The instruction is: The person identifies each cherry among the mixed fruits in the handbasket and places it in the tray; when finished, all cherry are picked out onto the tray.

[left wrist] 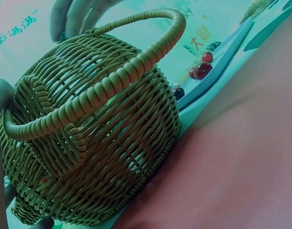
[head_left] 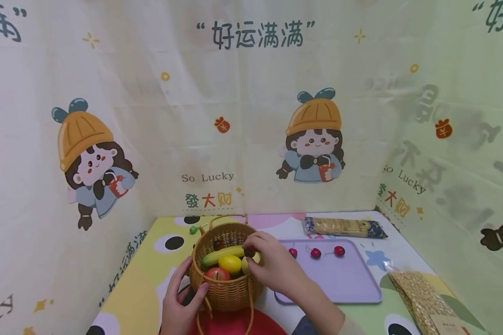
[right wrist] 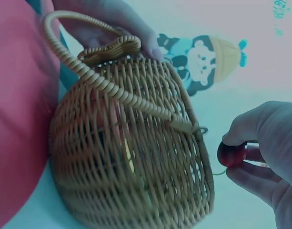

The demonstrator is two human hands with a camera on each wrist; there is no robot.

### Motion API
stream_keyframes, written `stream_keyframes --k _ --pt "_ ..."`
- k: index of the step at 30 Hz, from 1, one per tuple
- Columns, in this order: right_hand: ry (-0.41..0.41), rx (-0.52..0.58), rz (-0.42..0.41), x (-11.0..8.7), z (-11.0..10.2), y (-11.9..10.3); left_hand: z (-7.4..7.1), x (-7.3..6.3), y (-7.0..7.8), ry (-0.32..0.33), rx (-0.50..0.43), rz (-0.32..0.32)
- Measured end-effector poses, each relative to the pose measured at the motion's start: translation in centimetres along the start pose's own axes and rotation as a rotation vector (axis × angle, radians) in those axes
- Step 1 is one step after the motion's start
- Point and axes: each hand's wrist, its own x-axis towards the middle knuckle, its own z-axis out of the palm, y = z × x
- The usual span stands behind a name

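Observation:
A round wicker basket (head_left: 228, 293) holds a banana (head_left: 222, 255), a lemon (head_left: 230, 264), a red apple (head_left: 217, 274), a pale yellow fruit (head_left: 251, 263) and a dark red fruit (head_left: 219, 244) at the back. My left hand (head_left: 179, 298) grips the basket's left side, thumb near the front rim. Over the right rim, my right hand (head_left: 272, 260) pinches a dark red cherry (right wrist: 231, 153) between thumb and fingers, its thin stem showing in the right wrist view. On the lilac tray (head_left: 339, 284) lie three more cherries (head_left: 316, 253).
A long packet of noodles (head_left: 343, 227) lies behind the tray. At the front right is a clear bag of pale grains (head_left: 423, 298). A small green item (head_left: 193, 230) sits behind the basket at left. Printed cloth walls (head_left: 251, 139) enclose the table.

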Motion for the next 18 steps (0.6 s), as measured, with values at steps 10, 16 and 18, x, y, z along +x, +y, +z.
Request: stream_keyframes --k 10,16,18 --pt "0.161 -0.034 0.072 -4.5 -1.9 3.7 0.0 0.0 0.1 0.014 -0.002 0.011" --pt "0.287 -0.091 0.135 -8.4 -2.9 8.0 0.0 -0.1 0.1 0.013 0.006 0.01" --pt "0.297 -0.144 0.184 -9.5 -3.2 9.2 0.0 -0.1 0.1 0.01 0.004 0.009"
